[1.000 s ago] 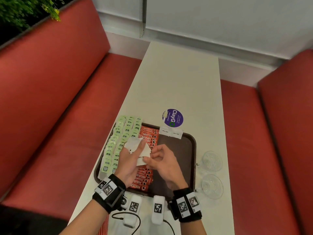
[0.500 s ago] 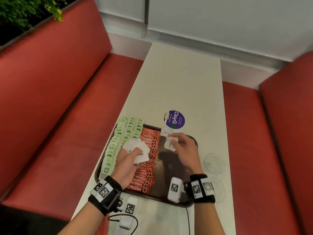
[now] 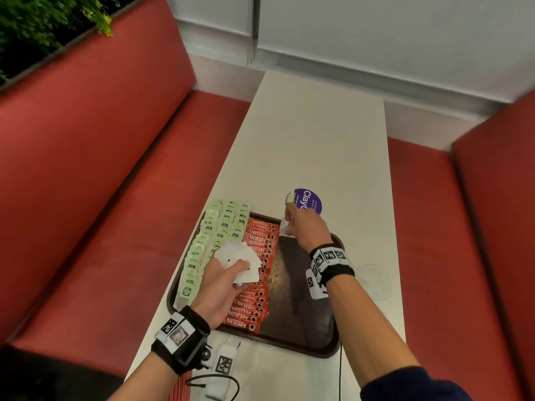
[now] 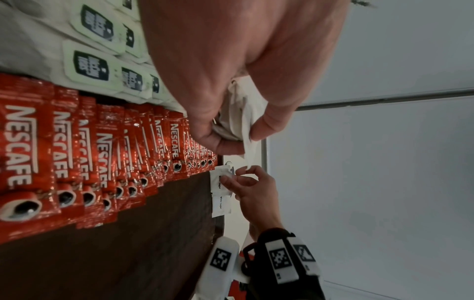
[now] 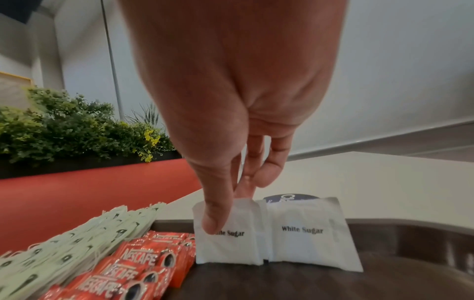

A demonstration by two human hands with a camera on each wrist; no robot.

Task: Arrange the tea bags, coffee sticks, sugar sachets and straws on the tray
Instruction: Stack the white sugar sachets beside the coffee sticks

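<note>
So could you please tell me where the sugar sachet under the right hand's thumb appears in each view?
Head: sugar sachet at the tray's far edge, mostly hidden by the right hand.
Left wrist: centre, beyond the Nescafe sticks, at.
Right wrist: lower centre, at, thumb on it.
Shared landmark: the Nescafe sticks' far end.
</note>
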